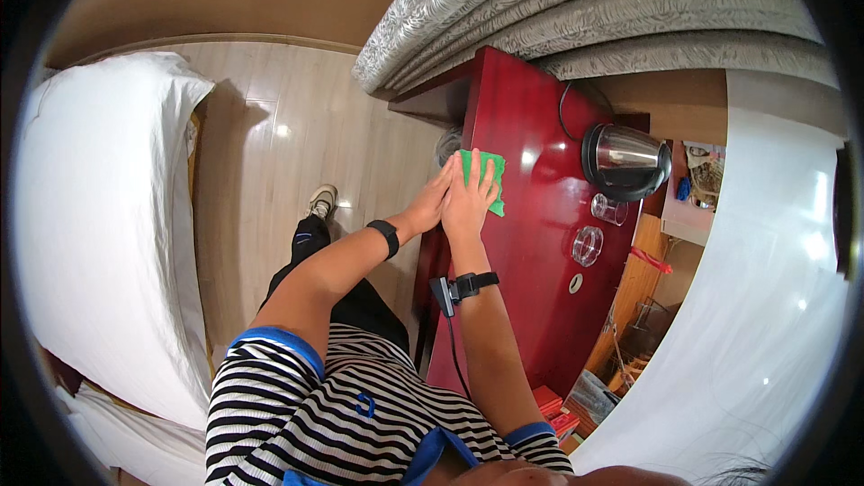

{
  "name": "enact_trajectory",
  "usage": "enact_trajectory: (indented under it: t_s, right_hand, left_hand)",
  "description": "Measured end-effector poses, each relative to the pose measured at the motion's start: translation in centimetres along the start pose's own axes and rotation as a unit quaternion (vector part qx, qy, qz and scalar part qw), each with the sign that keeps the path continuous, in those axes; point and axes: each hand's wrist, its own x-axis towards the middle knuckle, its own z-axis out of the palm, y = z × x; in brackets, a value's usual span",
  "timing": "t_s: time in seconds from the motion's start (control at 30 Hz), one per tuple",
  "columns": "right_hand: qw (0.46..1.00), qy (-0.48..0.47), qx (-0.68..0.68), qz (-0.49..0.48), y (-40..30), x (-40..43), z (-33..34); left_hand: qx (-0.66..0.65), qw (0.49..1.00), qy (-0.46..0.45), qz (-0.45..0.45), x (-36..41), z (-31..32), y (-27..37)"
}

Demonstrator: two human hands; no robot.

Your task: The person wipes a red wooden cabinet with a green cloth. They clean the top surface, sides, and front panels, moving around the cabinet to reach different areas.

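Observation:
A green cloth [498, 189] lies folded on the glossy red desk top [533, 270], close to its edge. My right hand [467, 199] rests flat on the cloth with the fingers spread, pressing it against the desk. My left hand [432, 199] is at the desk edge, its fingers together and touching the side of the other hand; it holds nothing that I can see. Beyond the cloth stand an electric kettle [624, 162] of steel and black plastic, a clear drinking glass [609, 209] and a glass ashtray [587, 246].
A patterned grey curtain [594, 13] hangs beside the desk's far end. A cable [563, 111] runs near the kettle. Red boxes [557, 412] lie at the near end. Behind me to the left is a bed with a white sheet [101, 229]. A round cable hole [575, 283] pierces the desk.

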Motion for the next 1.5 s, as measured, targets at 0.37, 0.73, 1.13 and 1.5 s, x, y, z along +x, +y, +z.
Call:
enact_trajectory:
  t_s: [0.37,0.73,1.13,1.5]
  right_hand:
    - [0.998,0.003,0.033,-0.045,0.3,-14.6,-1.6]
    - [0.986,-0.072,0.076,-0.129,0.1,-28.6,-3.1]
    - [0.98,0.003,0.024,-0.198,0.3,-16.9,-0.3]
    - [0.916,-0.18,-0.198,-0.299,-1.6,-7.5,4.8]
  left_hand:
    - [0.006,0.999,0.02,-0.036,-13.7,6.4,3.9]
    - [-0.032,0.992,-0.039,-0.115,-28.1,10.6,7.1]
    - [-0.009,0.987,0.154,-0.042,-18.3,8.5,2.8]
    - [0.044,0.965,0.146,-0.214,-13.8,5.3,-1.8]
